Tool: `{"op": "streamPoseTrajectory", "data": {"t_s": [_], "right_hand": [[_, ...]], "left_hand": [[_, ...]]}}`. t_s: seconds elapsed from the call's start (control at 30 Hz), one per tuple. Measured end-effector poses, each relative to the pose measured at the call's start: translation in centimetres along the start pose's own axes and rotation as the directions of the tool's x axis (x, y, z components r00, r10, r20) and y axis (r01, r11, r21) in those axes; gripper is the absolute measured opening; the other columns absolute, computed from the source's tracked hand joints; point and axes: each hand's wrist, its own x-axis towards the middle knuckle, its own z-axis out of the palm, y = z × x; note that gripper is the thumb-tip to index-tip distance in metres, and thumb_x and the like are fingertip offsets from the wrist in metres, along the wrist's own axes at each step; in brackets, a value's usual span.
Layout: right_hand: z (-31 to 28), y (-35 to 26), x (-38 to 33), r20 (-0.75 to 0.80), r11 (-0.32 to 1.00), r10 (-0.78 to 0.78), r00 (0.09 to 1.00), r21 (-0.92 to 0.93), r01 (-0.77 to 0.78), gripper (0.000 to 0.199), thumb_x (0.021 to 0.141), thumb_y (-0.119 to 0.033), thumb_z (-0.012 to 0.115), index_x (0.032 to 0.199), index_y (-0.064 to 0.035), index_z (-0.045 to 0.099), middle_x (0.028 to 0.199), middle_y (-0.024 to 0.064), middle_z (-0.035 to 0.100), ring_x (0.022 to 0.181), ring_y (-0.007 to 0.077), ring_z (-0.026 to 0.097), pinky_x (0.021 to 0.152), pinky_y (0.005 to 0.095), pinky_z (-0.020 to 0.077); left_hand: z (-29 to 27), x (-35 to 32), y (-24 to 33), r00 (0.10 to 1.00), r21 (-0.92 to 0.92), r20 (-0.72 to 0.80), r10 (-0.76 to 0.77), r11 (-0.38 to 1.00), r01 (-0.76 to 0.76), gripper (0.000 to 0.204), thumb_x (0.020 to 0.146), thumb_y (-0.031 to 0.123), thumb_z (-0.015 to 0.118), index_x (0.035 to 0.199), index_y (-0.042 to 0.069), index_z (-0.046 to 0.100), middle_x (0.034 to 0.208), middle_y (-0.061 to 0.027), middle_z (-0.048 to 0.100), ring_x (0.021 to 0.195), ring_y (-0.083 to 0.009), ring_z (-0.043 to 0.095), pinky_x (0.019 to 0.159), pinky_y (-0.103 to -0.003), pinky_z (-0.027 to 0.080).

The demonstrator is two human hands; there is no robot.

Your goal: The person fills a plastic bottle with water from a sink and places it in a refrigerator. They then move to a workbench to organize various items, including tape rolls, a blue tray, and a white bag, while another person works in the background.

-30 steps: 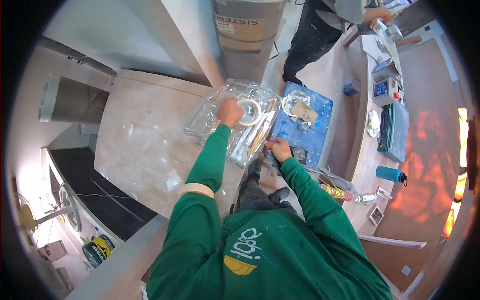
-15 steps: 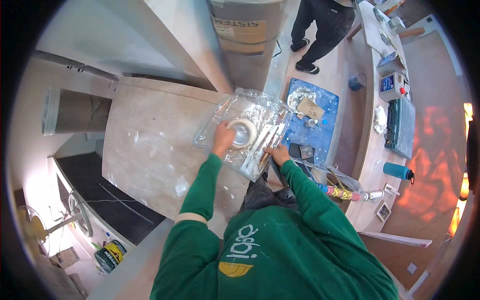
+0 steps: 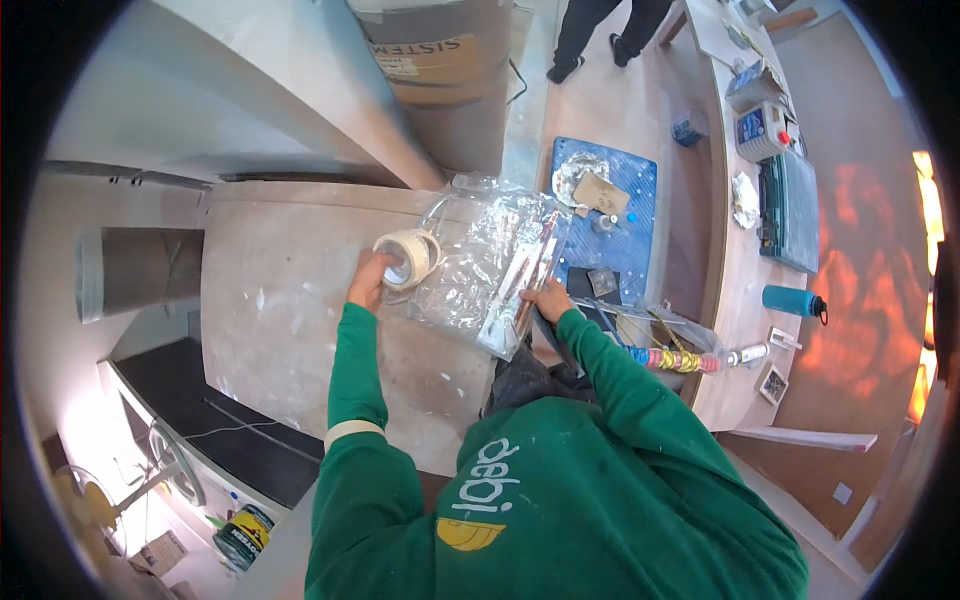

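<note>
My left hand (image 3: 371, 280) is closed on a roll of cream masking tape (image 3: 400, 272), its fingers at the ring's left side. A second cream ring seems to overlap it on the right; I cannot tell whether it is a separate roll. Beside the tape lies a clear, shiny plastic tray or bag (image 3: 465, 265) with thin sticks or brush-like tools (image 3: 527, 272) along its right side. My right hand (image 3: 547, 300) grips the right edge of this clear plastic, near the sticks. Beneath lies a pale, paint-spotted board (image 3: 290, 320).
A large wrapped drum (image 3: 450, 100) stands beyond the board. On the right, a blue mat (image 3: 640, 255) carries a foil tray and small bottles. Farther right, a bench (image 3: 708, 385) holds a jug (image 3: 762, 132), a case and a blue bottle (image 3: 793, 300). A person's legs (image 3: 610, 30) show behind.
My left hand has moved left with the tape, from over the clear plastic to its left edge. The right hand keeps its grip. The other person's legs have shifted.
</note>
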Motion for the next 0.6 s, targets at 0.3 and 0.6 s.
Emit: {"op": "streamPoseTrajectory", "data": {"t_s": [0.3, 0.6], "right_hand": [[0.4, -3.9, -2.1, 0.045, 0.978, 0.075, 0.996, 0.193, -0.082, 0.039, 0.080, -0.025, 0.070, 0.103, 0.0040, 0.058, 0.084, 0.0098, 0.065, 0.062, 0.0159, 0.060, 0.055, 0.0306, 0.0482], [0.2, -9.4, -4.0, 0.414, 0.795, 0.122, 0.902, 0.504, -0.338, 0.068, 0.083, -0.039, 0.070, 0.131, -0.0009, 0.041, 0.087, 0.0085, 0.061, 0.044, 0.0110, 0.044, 0.039, 0.0305, 0.0325]], "left_hand": [[1.7, -1.8, -2.7, 0.970, -0.323, 0.209, -0.127, 0.927, 0.191, 0.043, 0.074, 0.012, 0.052, 0.112, -0.008, 0.059, 0.102, -0.0168, 0.067, 0.086, -0.0286, 0.068, 0.078, -0.039, 0.056], [8.1, -6.9, -5.7, 0.890, -0.398, 0.452, -0.061, 0.879, 0.263, 0.044, 0.081, 0.011, 0.053, 0.121, -0.008, 0.053, 0.111, -0.0210, 0.064, 0.096, -0.0335, 0.066, 0.084, -0.042, 0.055]]}}
